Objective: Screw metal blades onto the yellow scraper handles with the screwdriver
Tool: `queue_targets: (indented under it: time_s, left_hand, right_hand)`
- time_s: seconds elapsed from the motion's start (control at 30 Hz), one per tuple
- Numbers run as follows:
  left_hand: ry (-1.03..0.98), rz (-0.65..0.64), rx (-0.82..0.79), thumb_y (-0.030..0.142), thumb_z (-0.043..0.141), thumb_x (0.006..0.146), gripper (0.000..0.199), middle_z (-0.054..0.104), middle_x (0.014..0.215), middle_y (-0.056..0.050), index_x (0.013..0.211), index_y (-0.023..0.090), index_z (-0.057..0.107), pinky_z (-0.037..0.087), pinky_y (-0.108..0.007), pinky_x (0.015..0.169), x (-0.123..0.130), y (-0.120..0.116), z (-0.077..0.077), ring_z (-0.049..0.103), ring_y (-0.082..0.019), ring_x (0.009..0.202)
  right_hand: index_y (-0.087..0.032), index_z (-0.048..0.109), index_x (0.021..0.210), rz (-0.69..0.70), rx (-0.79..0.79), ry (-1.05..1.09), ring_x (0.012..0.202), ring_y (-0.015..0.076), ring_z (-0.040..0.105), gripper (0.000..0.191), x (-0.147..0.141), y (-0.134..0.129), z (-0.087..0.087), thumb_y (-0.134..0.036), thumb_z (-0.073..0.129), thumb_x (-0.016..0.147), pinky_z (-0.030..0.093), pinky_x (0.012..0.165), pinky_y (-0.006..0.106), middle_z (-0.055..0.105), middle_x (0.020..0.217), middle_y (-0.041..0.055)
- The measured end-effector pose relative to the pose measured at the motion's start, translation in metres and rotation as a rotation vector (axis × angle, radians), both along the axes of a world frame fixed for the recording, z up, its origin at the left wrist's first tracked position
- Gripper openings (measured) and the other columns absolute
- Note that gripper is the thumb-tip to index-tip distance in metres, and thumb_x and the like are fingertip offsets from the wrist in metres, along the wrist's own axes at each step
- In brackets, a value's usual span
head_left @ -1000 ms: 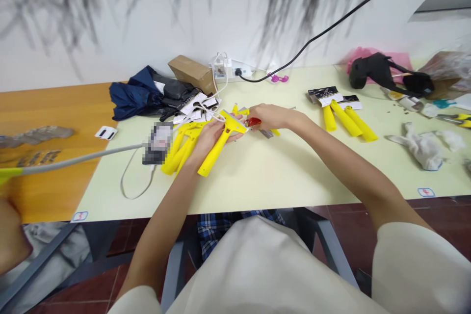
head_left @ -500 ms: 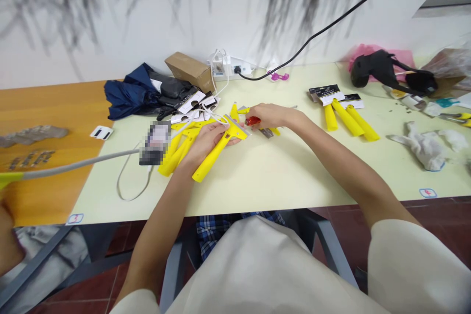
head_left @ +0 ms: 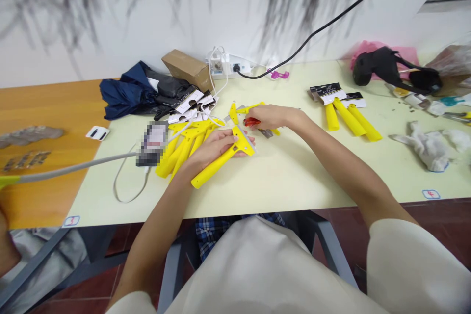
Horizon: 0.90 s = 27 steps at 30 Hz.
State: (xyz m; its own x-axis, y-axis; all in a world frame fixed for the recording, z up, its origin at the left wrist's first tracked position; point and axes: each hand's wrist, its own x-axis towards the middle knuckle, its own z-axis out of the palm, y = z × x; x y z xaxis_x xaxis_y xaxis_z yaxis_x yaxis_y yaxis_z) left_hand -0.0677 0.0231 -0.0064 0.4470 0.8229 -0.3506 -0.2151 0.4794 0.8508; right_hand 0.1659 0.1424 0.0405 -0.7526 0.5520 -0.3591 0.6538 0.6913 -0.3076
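My left hand point(head_left: 215, 149) is closed round a yellow scraper point(head_left: 217, 164), its blade end up toward the right and its handle pointing down-left. My right hand point(head_left: 272, 117) is closed on a red-handled tool point(head_left: 251, 121) that looks like a screwdriver; most of it is hidden in the fingers. Beside that hand lie another yellow scraper point(head_left: 234, 113) and a grey metal blade point(head_left: 266, 133), partly covered. Left of my left hand, several yellow scrapers point(head_left: 176, 154) lie in a fanned pile.
Packaging cards point(head_left: 189, 101), a brown box point(head_left: 187, 69) and a power strip point(head_left: 241, 66) stand along the wall. A phone point(head_left: 152, 143) with a cable lies at left. Carded yellow scrapers point(head_left: 348, 117) and white gloves point(head_left: 429, 147) are at right. Another person's knee shows far left.
The scraper in my left hand has moved slightly down and right, away from the pile. My right hand stays in nearly the same place with the red-handled tool.
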Motion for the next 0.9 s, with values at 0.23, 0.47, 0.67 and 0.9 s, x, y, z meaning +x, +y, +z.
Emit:
queue_targets:
  time_s: [0.23,0.47,0.67,0.9]
  left_hand:
    - [-0.013,-0.018,0.034,0.035,0.084,0.101,0.035,0.08,0.142,-0.021,0.128,0.014,0.081,0.065,-0.052,0.118,0.007,-0.002,-0.007,0.08,-0.036,0.13]
    - [0.004,-0.002,0.045,0.042,0.088,0.099,0.045,0.079,0.143,-0.02,0.135,0.017,0.077,0.071,-0.056,0.105,0.01,-0.008,-0.004,0.08,-0.038,0.129]
    - [0.093,0.017,0.106,0.041,0.094,0.092,0.048,0.084,0.129,-0.016,0.131,0.018,0.078,0.075,-0.054,0.096,0.017,-0.009,-0.006,0.081,-0.038,0.126]
    - [0.113,0.026,0.165,0.043,0.093,0.092,0.048,0.083,0.13,-0.015,0.13,0.018,0.079,0.077,-0.045,0.083,0.019,-0.01,-0.011,0.081,-0.037,0.123]
  right_hand:
    - [-0.02,0.059,0.096,-0.002,0.073,0.213,0.079,0.0209,0.056,0.015,0.019,-0.013,0.039,-0.027,0.068,0.105,0.037,0.073,0.034,0.07,0.098,0.0077]
    - [-0.021,0.057,0.094,0.126,0.015,0.312,0.078,0.0201,0.052,0.012,0.006,-0.032,0.04,-0.017,0.063,0.104,0.034,0.073,0.034,0.068,0.097,0.0062]
    - [-0.022,0.053,0.09,0.118,0.021,0.27,0.078,0.021,0.051,0.016,-0.004,-0.036,0.032,-0.013,0.062,0.1,0.034,0.074,0.034,0.065,0.096,0.006]
    - [-0.021,0.053,0.087,0.094,0.014,0.334,0.073,0.0175,0.045,0.021,-0.011,-0.04,0.033,-0.014,0.07,0.096,0.033,0.074,0.033,0.062,0.086,0.0017]
